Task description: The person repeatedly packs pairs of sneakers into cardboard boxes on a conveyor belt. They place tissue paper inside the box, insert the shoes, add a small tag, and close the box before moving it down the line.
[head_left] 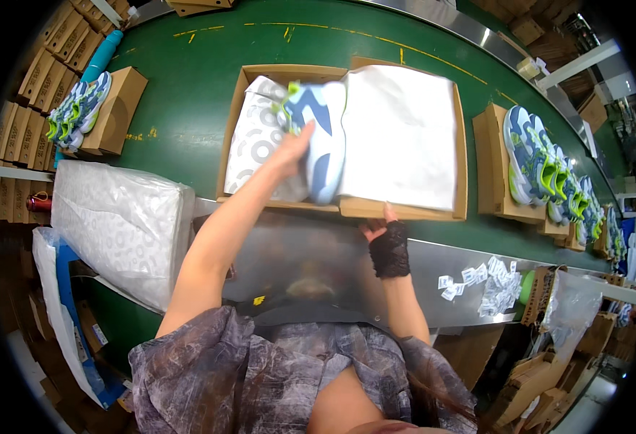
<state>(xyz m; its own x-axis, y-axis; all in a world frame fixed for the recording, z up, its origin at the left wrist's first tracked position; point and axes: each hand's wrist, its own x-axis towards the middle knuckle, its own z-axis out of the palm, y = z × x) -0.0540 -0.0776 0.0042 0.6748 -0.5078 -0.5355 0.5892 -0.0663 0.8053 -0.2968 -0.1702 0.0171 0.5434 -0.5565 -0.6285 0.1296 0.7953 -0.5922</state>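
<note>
Sneaker (323, 145) in the left hand (294, 153), gripping it with fingers closed on its left side and holding it lengthwise from far to near, over the left part of an open brown box (404, 212) on the green surface (188, 94). Showing pale blue with darker blue patches and lime green towards its far end, blurring slightly, and overlapping ring-patterned paper (249, 141) in that part; cannot tell whether touching it. Facing plain white paper (404, 137) in the right part, spreading nearly from wall to wall. Having the right hand (380, 230), wearing a black lace wristband (389, 251), at the near edge of that right part, pointing one finger far and bending others; cannot tell whether pinching the cardboard or only resting against it. Looking down also on a row of similar sneakers (524, 159) at the right, leaning against brown cartons (491, 166), and on more at the left, leaning against another carton (120, 112). Having a plastic-wrapped bundle (115, 224) at the near left, and small white packets (500, 291) at the near right, lying heaped and scattered on a metal strip (433, 282).
</note>
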